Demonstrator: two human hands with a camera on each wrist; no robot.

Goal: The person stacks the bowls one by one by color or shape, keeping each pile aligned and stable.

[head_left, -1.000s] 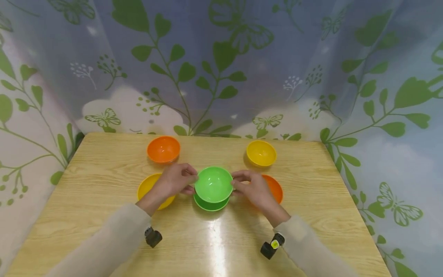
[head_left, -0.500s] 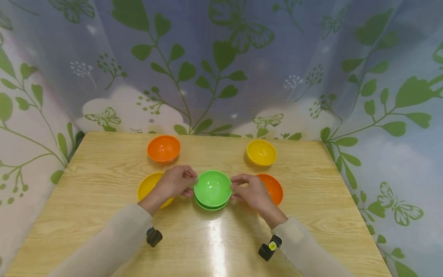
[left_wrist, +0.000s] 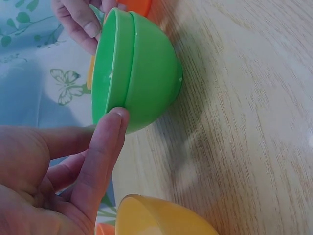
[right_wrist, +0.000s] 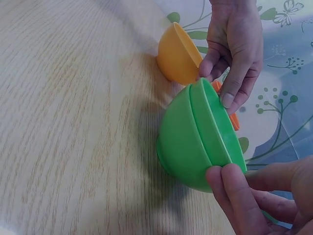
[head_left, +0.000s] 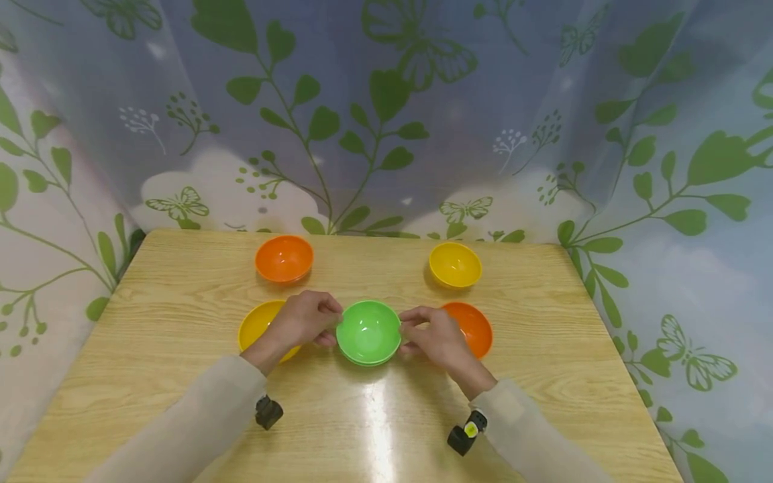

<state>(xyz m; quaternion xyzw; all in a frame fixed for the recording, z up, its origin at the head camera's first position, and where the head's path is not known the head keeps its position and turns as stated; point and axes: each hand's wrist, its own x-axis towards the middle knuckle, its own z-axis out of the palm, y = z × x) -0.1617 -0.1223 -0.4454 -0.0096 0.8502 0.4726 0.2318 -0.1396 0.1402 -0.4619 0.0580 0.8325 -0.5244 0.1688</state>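
Note:
Two green bowls stand nested at the middle of the wooden table. The upper green bowl [head_left: 368, 329] sits inside the lower green bowl [left_wrist: 159, 73], and in both wrist views a band of the upper one shows above the lower one's rim. My left hand [head_left: 306, 319] pinches the upper bowl's rim at its left side. On the opposite side, my right hand [head_left: 436, 335] holds the same rim between thumb and fingers. In the right wrist view, fingertips [right_wrist: 234, 174] lie against the outside of the upper bowl near the seam.
A yellow bowl [head_left: 255, 327] lies partly behind the left wrist, and an orange bowl [head_left: 477, 330] beside the right hand. Farther back stand another orange bowl [head_left: 284, 259] and another yellow bowl [head_left: 455, 265]. A patterned curtain [head_left: 362, 168] closes off the table's far edge.
The upper green bowl has come down into the lower one, so the gap between their rims has shrunk to a thin line. Both hands lowered with it; the other bowls stayed put.

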